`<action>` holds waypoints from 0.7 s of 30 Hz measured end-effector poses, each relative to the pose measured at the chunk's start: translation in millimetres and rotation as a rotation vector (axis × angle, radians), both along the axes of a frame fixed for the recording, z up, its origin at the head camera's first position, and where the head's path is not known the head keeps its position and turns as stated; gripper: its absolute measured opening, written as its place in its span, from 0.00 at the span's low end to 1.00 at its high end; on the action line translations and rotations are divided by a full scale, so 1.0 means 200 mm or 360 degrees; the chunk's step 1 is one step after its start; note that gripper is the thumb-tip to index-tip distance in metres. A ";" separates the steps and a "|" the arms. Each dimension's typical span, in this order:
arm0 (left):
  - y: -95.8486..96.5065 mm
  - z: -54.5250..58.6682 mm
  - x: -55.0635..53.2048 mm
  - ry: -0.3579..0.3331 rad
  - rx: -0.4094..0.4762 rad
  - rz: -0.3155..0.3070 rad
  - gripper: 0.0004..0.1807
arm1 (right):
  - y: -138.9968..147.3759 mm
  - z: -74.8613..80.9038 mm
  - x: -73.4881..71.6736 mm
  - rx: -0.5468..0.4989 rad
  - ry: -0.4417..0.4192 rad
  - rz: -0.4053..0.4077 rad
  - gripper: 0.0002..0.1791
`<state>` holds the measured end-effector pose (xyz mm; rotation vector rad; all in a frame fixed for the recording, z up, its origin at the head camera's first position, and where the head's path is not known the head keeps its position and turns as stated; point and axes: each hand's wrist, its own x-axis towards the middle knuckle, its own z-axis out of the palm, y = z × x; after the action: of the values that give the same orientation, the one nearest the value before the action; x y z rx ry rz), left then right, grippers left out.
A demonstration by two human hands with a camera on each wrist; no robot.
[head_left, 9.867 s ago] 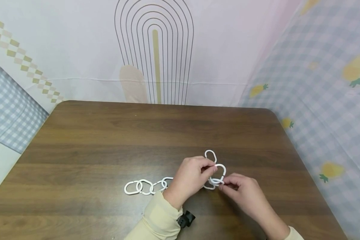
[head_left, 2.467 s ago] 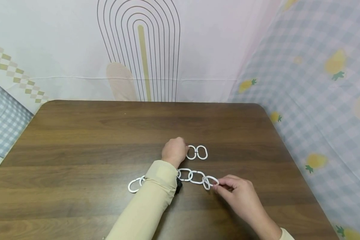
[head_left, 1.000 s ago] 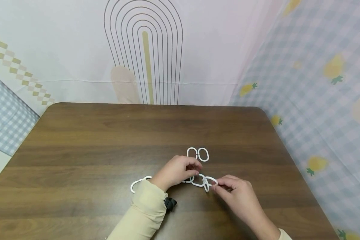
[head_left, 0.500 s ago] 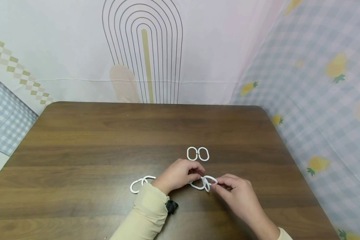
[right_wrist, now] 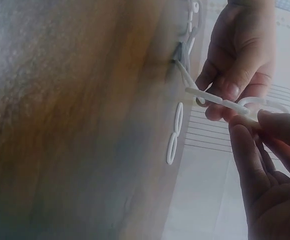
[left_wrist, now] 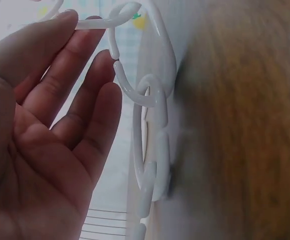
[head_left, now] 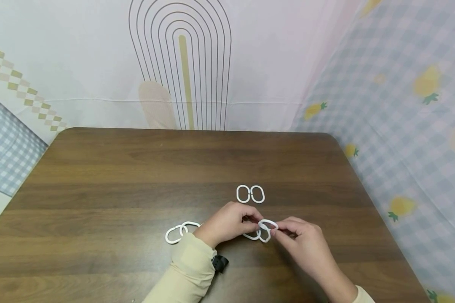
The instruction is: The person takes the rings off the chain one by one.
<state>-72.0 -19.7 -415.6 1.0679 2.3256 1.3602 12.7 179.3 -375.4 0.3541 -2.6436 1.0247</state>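
Far left on the brown wood-grain desk (head_left: 117,176), here's the chain of glossy white plastic oval links (head_left: 183,229), two links showing before it goes behind the left wrist. A cream fabric sleeve (head_left: 186,263) slants up from the bottom edge, a black wrist-worn device (head_left: 220,263) at its cuff, and the left hand (head_left: 230,223) angles rightward: thumb and forefinger pinching a link, the other fingers loosely extended beside the chain. Just beyond, two separate white oval links (head_left: 250,193) lie side by side, seemingly touching. Between the hands, three more links overlap, so five show from the head; how many are hidden, can't tell. And on the right, forearm slanting in, the right hand (head_left: 301,240) points left, thumb and fingers pinching the end link.
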 end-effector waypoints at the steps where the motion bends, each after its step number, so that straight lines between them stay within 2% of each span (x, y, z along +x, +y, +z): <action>1: 0.00 0.00 0.00 0.0004 0.0003 0.0003 0.05 | 0.00 0.00 0.00 0.0000 -0.0002 -0.0002 0.09; 8: 0.00 0.01 0.01 0.0037 -0.0008 0.0029 0.04 | 0.00 0.00 0.00 -0.0006 0.0011 -0.0018 0.10; 21: -0.01 0.04 0.02 0.0026 0.0010 0.0049 0.02 | 0.01 0.00 0.02 -0.0030 0.0004 -0.0017 0.12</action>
<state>-68.2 -20.7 -407.9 1.0527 2.3603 1.3757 16.7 181.1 -374.8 0.3367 -2.6287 1.0441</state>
